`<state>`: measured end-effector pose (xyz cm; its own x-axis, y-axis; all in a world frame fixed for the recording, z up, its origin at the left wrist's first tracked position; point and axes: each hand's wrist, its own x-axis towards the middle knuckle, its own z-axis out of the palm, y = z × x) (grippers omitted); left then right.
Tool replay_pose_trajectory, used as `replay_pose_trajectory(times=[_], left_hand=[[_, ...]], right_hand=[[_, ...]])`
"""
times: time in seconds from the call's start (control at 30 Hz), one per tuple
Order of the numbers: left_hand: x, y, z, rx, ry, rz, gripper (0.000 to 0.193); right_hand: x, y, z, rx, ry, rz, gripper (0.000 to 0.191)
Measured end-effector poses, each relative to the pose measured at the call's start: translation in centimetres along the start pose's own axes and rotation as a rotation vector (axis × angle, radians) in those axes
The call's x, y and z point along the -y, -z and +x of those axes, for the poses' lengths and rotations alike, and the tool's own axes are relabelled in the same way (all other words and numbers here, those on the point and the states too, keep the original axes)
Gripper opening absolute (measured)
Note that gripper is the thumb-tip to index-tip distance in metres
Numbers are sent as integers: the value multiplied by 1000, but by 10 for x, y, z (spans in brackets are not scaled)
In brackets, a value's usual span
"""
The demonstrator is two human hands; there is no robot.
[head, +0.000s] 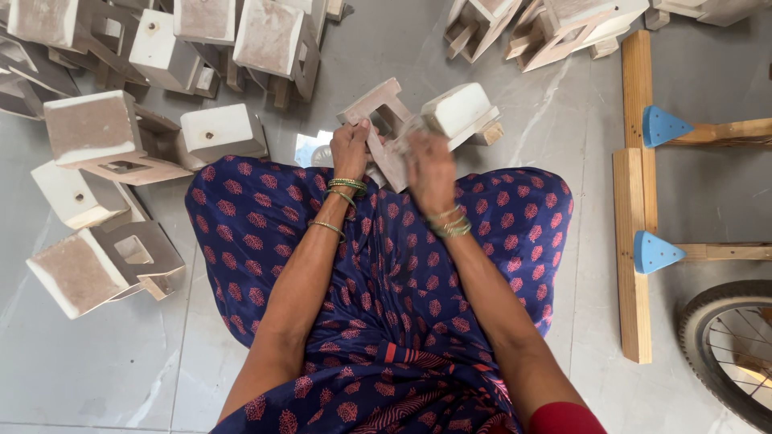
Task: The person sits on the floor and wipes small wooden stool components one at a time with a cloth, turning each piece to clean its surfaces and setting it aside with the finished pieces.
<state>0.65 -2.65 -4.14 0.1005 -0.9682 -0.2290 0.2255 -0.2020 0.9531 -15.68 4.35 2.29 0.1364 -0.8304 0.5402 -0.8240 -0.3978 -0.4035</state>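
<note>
- The person sits on the pale tiled floor (96, 378), knees apart under a dark blue cloth with red print (386, 289), both forearms stretched forward toward twelve o'clock.
- The left hand (351, 149) is clamped on the frame end of a small white wooden piece (384, 120), fingers curled over its edge; green and gold bangles (346, 186) ring that wrist.
- The right hand (430, 170) is blurred, raised against the same piece just at three o'clock of the left hand. I cannot tell whether its fingers are closed around the wood or only pressed on it. Bangles sit on that wrist too.
- The held piece lies just beyond the knees, with its block end (458, 108) pointing toward two o'clock.
- No containers show; the goods lie loose. A heap of similar white block-and-frame pieces (104, 153) spreads from nine to eleven o'clock, some tipped on their sides, touching one another.
- More of them (555, 28) lie at one o'clock.
- At three o'clock stands a bare wooden frame (635, 201) with two blue triangular caps (661, 126).
- A bicycle wheel (728, 345) shows at four o'clock.
</note>
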Motion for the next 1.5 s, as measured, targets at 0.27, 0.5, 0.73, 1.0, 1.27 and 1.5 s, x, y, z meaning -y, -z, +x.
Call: replay_pose_trajectory(times=[0.27,0.5,0.73,1.0,1.27,1.5], left_hand=[[4,7,5,-81,63,-29,37],[2,5,5,-63,38,7,35],[3,7,3,-67,31,61,35],[-1,6,-2,-12,-66,109,29],[-5,4,-3,38,-80,74,30],[-14,5,-8,45,-94,155,29]], right_hand=[[8,24,-28,197,-83,145,29],[-69,29,9,-171,-63,-101,33],[-79,19,17,-22,-123,-327,32],[-77,33,-10,-28,-132,3,24],[-101,22,18,-51,-355,-379,20],[-44,-2,-12,50,-212,-230,11]])
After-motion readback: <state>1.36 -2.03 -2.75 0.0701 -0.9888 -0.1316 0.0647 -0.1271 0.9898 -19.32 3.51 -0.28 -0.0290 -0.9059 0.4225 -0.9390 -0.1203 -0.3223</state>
